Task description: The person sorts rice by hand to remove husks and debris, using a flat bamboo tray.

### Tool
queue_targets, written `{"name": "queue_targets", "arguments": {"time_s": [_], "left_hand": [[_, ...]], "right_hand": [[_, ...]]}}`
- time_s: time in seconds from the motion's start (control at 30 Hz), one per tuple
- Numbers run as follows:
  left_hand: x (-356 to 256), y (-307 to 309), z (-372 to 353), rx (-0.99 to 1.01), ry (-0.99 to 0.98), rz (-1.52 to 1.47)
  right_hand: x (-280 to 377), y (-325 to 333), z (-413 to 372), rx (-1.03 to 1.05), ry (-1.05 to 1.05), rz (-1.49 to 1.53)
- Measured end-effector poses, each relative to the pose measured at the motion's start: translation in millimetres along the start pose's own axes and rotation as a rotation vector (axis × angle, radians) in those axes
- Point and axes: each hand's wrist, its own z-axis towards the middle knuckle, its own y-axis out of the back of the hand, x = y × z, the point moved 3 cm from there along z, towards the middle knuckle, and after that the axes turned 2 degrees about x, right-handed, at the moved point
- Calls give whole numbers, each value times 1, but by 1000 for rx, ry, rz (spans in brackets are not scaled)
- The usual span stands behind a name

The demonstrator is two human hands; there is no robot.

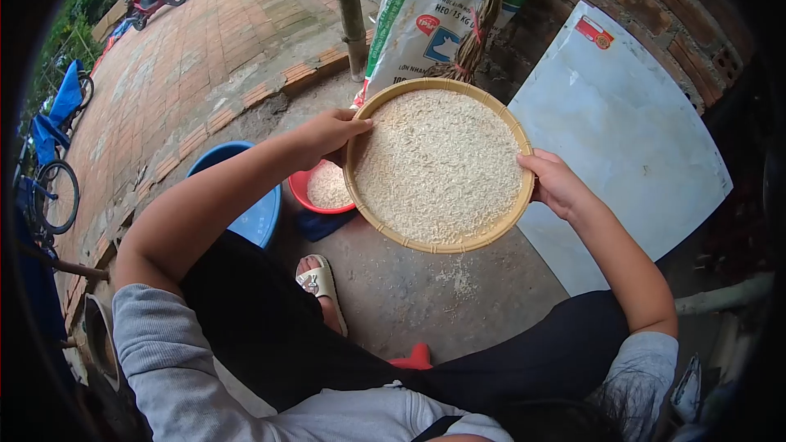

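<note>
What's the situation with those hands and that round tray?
Left hand and right hand gripping tray's opposite sides. Rice spread across it. Red bowl partly hidden behind tray; nothing seen blocking either hand.

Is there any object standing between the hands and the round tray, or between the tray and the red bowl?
Nothing visible does. The left hand and right hand hold the tray by its rim, and no object shows between it and the red bowl, which it partly hides.

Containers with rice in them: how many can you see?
2. The bamboo tray is held up by the left hand and right hand; the red basin sits lower, partly hidden behind its left edge. More could be hidden.
</note>
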Motion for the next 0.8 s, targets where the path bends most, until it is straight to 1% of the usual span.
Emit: {"name": "queue_targets", "arguments": {"time_s": [0.07,0.13,0.17,0.2,0.27,0.3,0.33,0.4,0.47,0.53,0.57,0.63,0.7,0.73,0.77,0.8], "left_hand": [[3,5,10,-97,55,-8],[-2,9,17,-104,52,-75],[-2,9,18,-107,34,-73],[-8,5,14,-111,17,-69],[-13,-20,9,-144,-17,-139],[-13,-33,9,-179,-49,-125],[-7,-37,18,-66,-32,-41],[-4,-41,25,91,-32,37],[0,-34,31,-12,-2,-28],[-6,-19,32,-3,93,-5],[-7,-16,34,-24,97,-3],[-8,-20,34,-46,102,3],[-6,-37,36,-120,75,-43],[-7,-47,35,-99,70,-35],[-7,-52,36,-29,50,-5],[-8,-57,36,41,29,23]], "right_hand": [[1,1,-4,12,-21,-37],[1,-1,-5,178,-20,-18],[1,-1,-7,184,-27,7],[-1,3,-4,181,-25,9],[-10,28,6,120,-52,-22],[-13,38,7,83,-47,-35],[-18,42,8,78,-48,-31],[-22,49,4,-38,-91,-51],[-19,43,-3,-17,-100,-51],[-15,33,-9,158,-112,-63],[-13,27,-13,189,-104,-58],[-14,29,-16,167,-107,-50],[-15,34,-13,151,-107,-45],[-20,46,-9,53,-114,-42],[-24,54,-6,-46,-123,-40],[-27,54,-6,-48,-123,-40]]}}
